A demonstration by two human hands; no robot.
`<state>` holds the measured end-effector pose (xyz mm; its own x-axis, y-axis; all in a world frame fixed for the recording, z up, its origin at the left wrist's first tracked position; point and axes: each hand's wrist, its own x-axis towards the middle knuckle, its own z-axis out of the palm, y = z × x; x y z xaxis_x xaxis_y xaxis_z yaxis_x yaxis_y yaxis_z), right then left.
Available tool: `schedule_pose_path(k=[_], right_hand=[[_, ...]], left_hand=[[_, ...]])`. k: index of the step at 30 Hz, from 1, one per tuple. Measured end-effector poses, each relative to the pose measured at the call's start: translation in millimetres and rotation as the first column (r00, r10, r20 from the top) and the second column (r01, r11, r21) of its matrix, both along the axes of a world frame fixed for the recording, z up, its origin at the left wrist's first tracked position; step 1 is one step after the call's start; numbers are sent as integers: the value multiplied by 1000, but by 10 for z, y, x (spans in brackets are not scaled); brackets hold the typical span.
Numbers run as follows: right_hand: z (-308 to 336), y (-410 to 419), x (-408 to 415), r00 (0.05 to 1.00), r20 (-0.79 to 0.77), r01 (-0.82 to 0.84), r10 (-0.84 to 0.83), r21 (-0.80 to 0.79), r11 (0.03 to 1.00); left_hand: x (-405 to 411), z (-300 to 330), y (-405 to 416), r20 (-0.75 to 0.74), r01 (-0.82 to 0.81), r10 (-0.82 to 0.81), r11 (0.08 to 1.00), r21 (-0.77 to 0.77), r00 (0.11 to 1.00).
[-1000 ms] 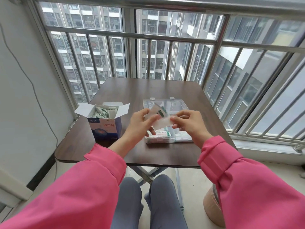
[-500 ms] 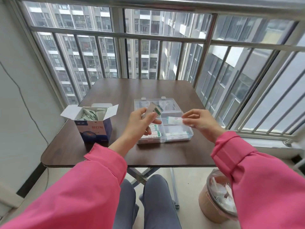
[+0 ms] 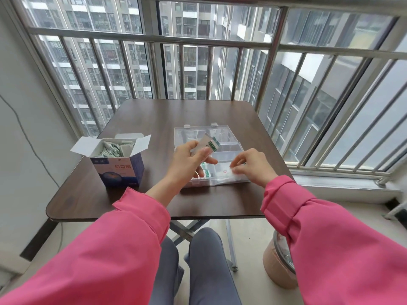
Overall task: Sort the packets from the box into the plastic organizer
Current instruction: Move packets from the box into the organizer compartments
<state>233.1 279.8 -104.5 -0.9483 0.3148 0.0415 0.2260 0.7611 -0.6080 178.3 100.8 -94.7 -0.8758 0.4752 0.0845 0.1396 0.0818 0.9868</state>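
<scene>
Over the near right cell of the plastic organizer (image 3: 222, 148), the right hand (image 3: 253, 167) pinches a white packet (image 3: 223, 172) lying flat, long axis left to right, directly under its fingertips (touching the cell floor or not, I cannot tell). The left hand (image 3: 189, 161) pinches a green-edged packet (image 3: 209, 143) tilted above the middle cells; more wait in the box (image 3: 119, 166)

Bare bench (image 3: 176, 115) at upper centre of the frame, and between box (image 3: 117, 166) and organizer (image 3: 224, 148); both hands crowd the organizer's lower compartments.
</scene>
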Motion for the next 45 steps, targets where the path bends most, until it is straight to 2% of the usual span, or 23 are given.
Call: schedule_pose_path(k=[12, 22, 28, 36, 39, 42, 43, 45], right_hand=[[-84, -99, -6, 995, 82, -75, 51, 337, 939], [-110, -148, 57, 976, 155, -200, 150, 383, 902], [-55, -105, 86, 974, 112, -211, 197, 127, 969], [-21, -59, 115, 974, 92, -207, 205, 16, 978], [55, -109, 92, 987, -69, -150, 142, -126, 981], [205, -217, 69, 967, -250, -155, 49, -425, 892], [248, -243, 53, 963, -267, -175, 47, -480, 860], [303, -274, 43, 957, -273, -221, 95, -479, 849]], left_hand=[[9, -12, -26, -12, 2, -2, 1000, 4, 1000], [35, 0, -56, -7, 5, -5, 1000, 7, 1000], [55, 10, -59, -6, 5, -5, 1000, -4, 1000], [82, 45, -125, 37, 45, -43, 998, -41, 998], [99, 93, -160, 75, 135, -131, 989, -53, 988], [107, 115, -202, 84, 254, -248, 964, -74, 965], [104, 115, -210, 90, 292, -285, 953, -79, 954], [99, 113, -209, 84, 338, -330, 935, -105, 940]])
